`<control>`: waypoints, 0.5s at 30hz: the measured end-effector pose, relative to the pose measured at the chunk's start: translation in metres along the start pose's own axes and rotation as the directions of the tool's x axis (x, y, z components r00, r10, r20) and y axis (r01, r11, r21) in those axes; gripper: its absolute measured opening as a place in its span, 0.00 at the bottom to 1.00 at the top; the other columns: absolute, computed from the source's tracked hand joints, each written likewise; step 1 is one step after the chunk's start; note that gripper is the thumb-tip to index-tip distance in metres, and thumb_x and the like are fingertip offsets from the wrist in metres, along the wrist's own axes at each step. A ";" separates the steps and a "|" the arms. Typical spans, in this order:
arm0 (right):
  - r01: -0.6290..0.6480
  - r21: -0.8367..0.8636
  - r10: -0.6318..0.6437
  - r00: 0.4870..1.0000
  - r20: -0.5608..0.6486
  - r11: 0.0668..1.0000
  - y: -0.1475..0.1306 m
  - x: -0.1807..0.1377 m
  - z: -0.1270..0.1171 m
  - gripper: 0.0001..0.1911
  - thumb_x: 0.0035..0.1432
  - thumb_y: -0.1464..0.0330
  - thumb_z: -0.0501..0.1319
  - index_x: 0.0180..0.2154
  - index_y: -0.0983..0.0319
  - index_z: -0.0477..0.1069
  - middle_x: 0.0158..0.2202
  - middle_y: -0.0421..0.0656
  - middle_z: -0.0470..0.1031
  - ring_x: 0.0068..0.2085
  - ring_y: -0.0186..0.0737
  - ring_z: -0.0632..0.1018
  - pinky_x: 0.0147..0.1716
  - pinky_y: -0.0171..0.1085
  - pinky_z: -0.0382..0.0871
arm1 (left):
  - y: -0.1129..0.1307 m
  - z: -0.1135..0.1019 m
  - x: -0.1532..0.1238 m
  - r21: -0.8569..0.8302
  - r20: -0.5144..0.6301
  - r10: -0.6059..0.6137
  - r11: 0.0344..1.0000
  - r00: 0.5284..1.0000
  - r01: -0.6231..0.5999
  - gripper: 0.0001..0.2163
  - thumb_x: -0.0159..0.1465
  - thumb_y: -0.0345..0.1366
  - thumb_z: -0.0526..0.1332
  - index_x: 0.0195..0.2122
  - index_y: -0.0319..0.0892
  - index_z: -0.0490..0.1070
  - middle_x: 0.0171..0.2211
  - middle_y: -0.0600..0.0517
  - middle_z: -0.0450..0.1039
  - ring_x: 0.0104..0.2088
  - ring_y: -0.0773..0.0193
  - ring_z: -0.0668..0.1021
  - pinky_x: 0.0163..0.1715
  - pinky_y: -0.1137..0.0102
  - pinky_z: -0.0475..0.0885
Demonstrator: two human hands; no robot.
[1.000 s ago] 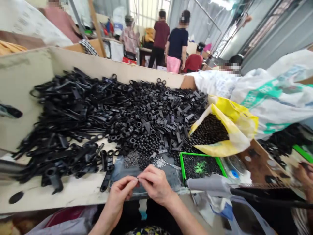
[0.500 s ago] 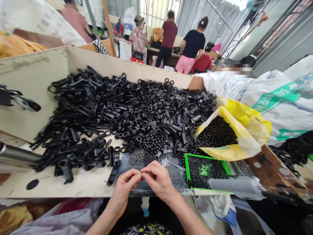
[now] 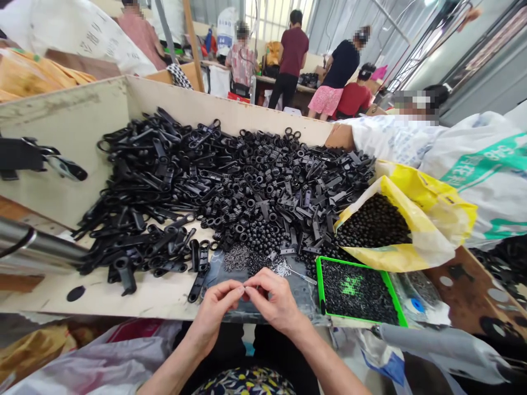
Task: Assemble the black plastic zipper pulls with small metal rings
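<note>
My left hand [image 3: 220, 310] and my right hand [image 3: 274, 302] meet fingertip to fingertip over the dark work mat [image 3: 247, 315]. Both are closed in a pinch, and whatever sits between the fingertips is too small or hidden to name. Just beyond them lie a heap of small grey metal parts [image 3: 236, 258], a patch of little black balls [image 3: 263, 236] and some small silver pins [image 3: 282, 267]. A thin tool with a pale handle [image 3: 303, 275] rests right of the pins. Two black slotted pieces [image 3: 198, 280] lie left of the mat.
Long black plastic levers [image 3: 144, 186] and black rings [image 3: 255, 192] are piled across the bin. On the right stand a green tray [image 3: 360, 321] of tiny black parts and a yellow bag [image 3: 436, 203] of black balls. A grey cylindrical tool [image 3: 444, 351] lies at front right. Several people work behind.
The view has shifted, so the bench contents sit slightly further right. My hands stay pinched together. The grey cylindrical tool at the right no longer overlaps the green tray.
</note>
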State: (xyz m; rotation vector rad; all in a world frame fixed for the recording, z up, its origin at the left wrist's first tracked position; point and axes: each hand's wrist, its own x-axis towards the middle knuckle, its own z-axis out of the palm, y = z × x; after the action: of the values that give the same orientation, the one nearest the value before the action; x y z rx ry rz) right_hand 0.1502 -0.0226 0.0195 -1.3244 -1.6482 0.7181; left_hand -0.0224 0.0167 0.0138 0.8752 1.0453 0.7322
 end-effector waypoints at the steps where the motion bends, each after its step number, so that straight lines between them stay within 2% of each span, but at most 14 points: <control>1: 0.026 -0.032 -0.026 1.000 -0.010 0.999 0.000 -0.001 0.002 0.08 0.69 0.68 0.62 0.44 0.57 0.81 0.35 0.41 0.79 0.34 0.35 0.77 0.34 0.34 0.69 | -0.001 0.002 0.000 -0.057 -0.035 -0.032 0.998 0.999 0.030 0.17 0.50 0.50 0.76 0.27 0.39 0.81 0.21 0.54 0.67 0.26 0.69 0.63 0.26 0.74 0.59; 3: 0.074 -0.110 -0.080 0.996 -0.050 0.991 0.001 -0.003 0.006 0.08 0.69 0.69 0.62 0.46 0.58 0.80 0.37 0.42 0.79 0.35 0.36 0.78 0.35 0.35 0.71 | -0.004 0.006 -0.001 -0.186 -0.095 -0.106 0.979 0.990 0.087 0.18 0.46 0.49 0.78 0.27 0.40 0.81 0.21 0.55 0.67 0.26 0.69 0.64 0.26 0.74 0.60; 6: 0.107 -0.219 -0.139 0.981 -0.134 0.970 0.002 -0.006 0.014 0.07 0.68 0.70 0.62 0.45 0.58 0.79 0.36 0.42 0.80 0.37 0.38 0.78 0.38 0.36 0.72 | -0.007 0.011 -0.003 -0.315 -0.115 -0.187 0.938 0.976 0.143 0.18 0.43 0.47 0.80 0.29 0.40 0.82 0.27 0.53 0.73 0.29 0.68 0.69 0.28 0.75 0.63; 9: 0.100 -0.289 -0.155 0.973 -0.172 0.952 0.002 -0.006 0.018 0.06 0.67 0.71 0.62 0.43 0.57 0.78 0.36 0.42 0.79 0.37 0.39 0.78 0.37 0.36 0.71 | -0.007 0.014 -0.007 -0.353 -0.121 -0.210 0.923 0.970 0.156 0.18 0.43 0.45 0.81 0.30 0.40 0.83 0.30 0.52 0.76 0.31 0.67 0.72 0.28 0.75 0.65; 15: 0.109 -0.373 -0.171 0.976 -0.136 0.921 -0.001 -0.006 0.020 0.06 0.66 0.71 0.62 0.43 0.57 0.77 0.35 0.41 0.78 0.37 0.39 0.77 0.37 0.37 0.70 | -0.007 0.015 -0.010 -0.398 -0.124 -0.258 0.897 0.958 0.190 0.17 0.42 0.44 0.81 0.30 0.42 0.82 0.29 0.52 0.76 0.32 0.65 0.73 0.27 0.74 0.65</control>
State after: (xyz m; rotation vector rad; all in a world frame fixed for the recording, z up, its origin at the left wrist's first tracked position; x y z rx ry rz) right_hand 0.1325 -0.0268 0.0095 -1.4584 -1.7735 0.2110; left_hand -0.0111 0.0013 0.0158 0.3486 1.0885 0.7912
